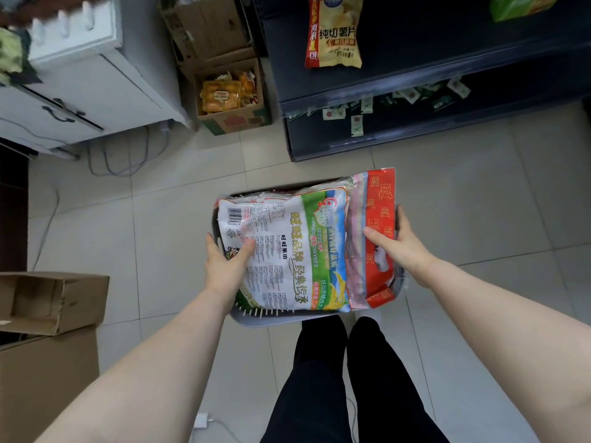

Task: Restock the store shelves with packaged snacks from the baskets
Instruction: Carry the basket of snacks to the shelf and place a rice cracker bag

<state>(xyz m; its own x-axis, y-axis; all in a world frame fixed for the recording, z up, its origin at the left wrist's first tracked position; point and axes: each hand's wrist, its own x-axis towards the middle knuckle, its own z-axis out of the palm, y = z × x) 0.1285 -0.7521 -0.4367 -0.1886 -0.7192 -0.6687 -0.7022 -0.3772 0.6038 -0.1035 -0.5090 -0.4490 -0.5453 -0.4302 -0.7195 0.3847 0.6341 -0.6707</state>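
Left hand: the left hand [227, 263] grips the near-left edge of the snack bag [287, 251], thumb pressed on its printed back, fingers curled out of sight beneath.
Right hand: the right hand [396, 247] pinches the red handle strip of the same bag, thumb on top, fingers wrapped round the far edge.
Snack bag: large, white-green-red, back side up with barcode showing; held flat over the basket [271, 318], hiding most of it.
Basket: grey, slotted rim, on the tiled floor [160, 219] just ahead of the person's dark trousers [335, 378].
Shelves: dark shelving unit [431, 75] beyond the basket; a yellow chip bag [334, 33] on an upper shelf, small sachets [377, 103] scattered on the lower one.
Beside shelves: open carton [232, 97] of orange packets.
Left edge: cardboard boxes [48, 308], white cabinet [80, 91].
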